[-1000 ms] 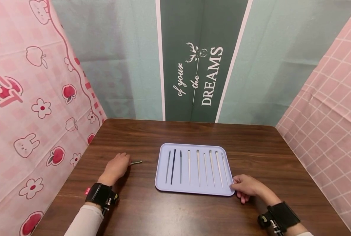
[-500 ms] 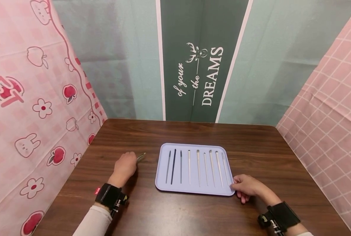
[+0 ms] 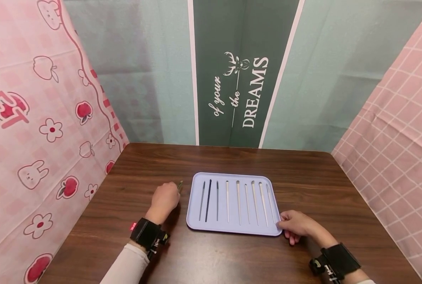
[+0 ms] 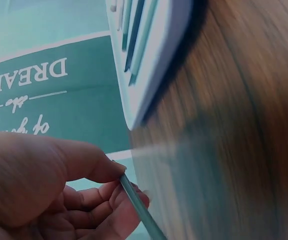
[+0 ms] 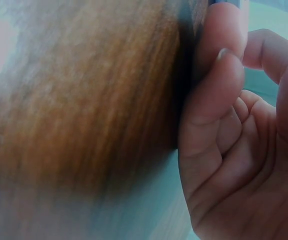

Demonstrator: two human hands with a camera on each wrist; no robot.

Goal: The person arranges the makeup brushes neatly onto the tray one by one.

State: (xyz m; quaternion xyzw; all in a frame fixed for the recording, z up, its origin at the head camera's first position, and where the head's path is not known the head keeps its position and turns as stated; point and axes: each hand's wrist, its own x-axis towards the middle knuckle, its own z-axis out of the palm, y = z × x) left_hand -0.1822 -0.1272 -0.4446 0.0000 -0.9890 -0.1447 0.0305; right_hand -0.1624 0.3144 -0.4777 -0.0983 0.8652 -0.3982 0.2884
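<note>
My left hand [image 3: 165,198] pinches a slim green-handled makeup brush [image 3: 180,184] between thumb and fingers, just left of the tray. In the left wrist view the green handle [image 4: 143,212] slants down from the fingertips; its far end lies outside that picture. A pale lilac tray [image 3: 214,227] lies on the table with several makeup brushes in a row, dark-handled ones [image 3: 208,201] at the left and pale ones [image 3: 238,203] to the right. At the tray's near right corner, my right hand [image 3: 296,225] grips the rim, thumb on top and other fingers curled below.
The brown wood-grain table [image 3: 211,256] extends on all sides of the tray. Behind it hangs a green curtain [image 3: 228,134] with white lettering. Pink printed cloth [image 3: 65,157] stands at the left, pink checked cloth [image 3: 402,118] at the right.
The left hand has moved right toward the tray with the brush, whose visible end has swung from pointing right to pointing away. Right hand and tray have stayed put.
</note>
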